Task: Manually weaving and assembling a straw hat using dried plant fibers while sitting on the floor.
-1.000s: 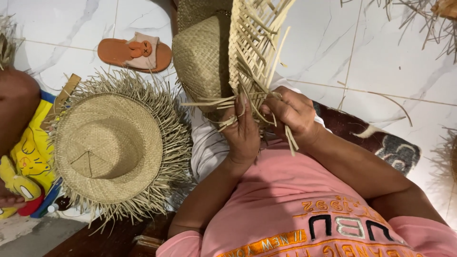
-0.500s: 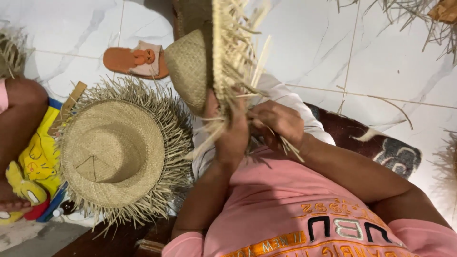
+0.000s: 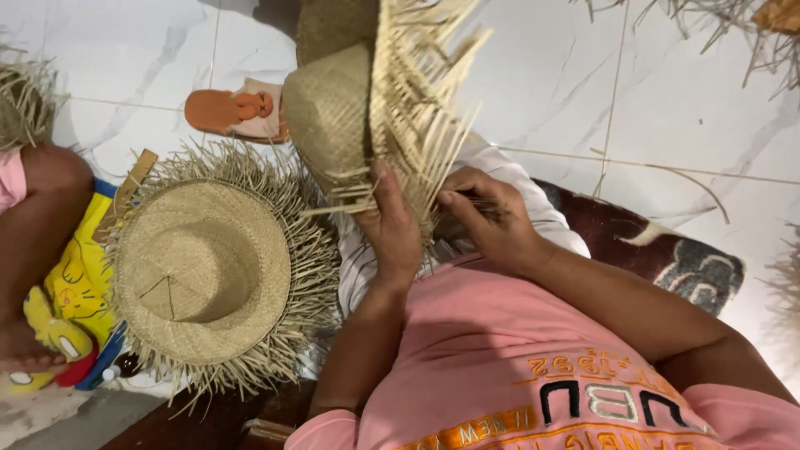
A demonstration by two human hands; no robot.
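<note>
I hold an unfinished woven straw hat [image 3: 333, 108] upright in front of me, its crown to the left and its loose brim strands [image 3: 425, 92] fanning up and right. My left hand [image 3: 392, 229] grips the woven edge of the brim from below. My right hand [image 3: 492, 221] pinches a few loose straw strands at the same edge, fingertips close to the left thumb. Both forearms come up from my pink shirt.
A second straw hat [image 3: 204, 267] with a frayed brim lies crown-up on the floor at left. An orange sandal [image 3: 237, 112] sits behind it. Another person's leg [image 3: 37, 225] and a yellow cushion [image 3: 71, 283] are at far left. Loose straw [image 3: 717, 33] lies on the white tiles.
The held hat has turned and shifted right, its brim strands now fanning out more. My hands have moved slightly along the brim edge; the view has drifted a little.
</note>
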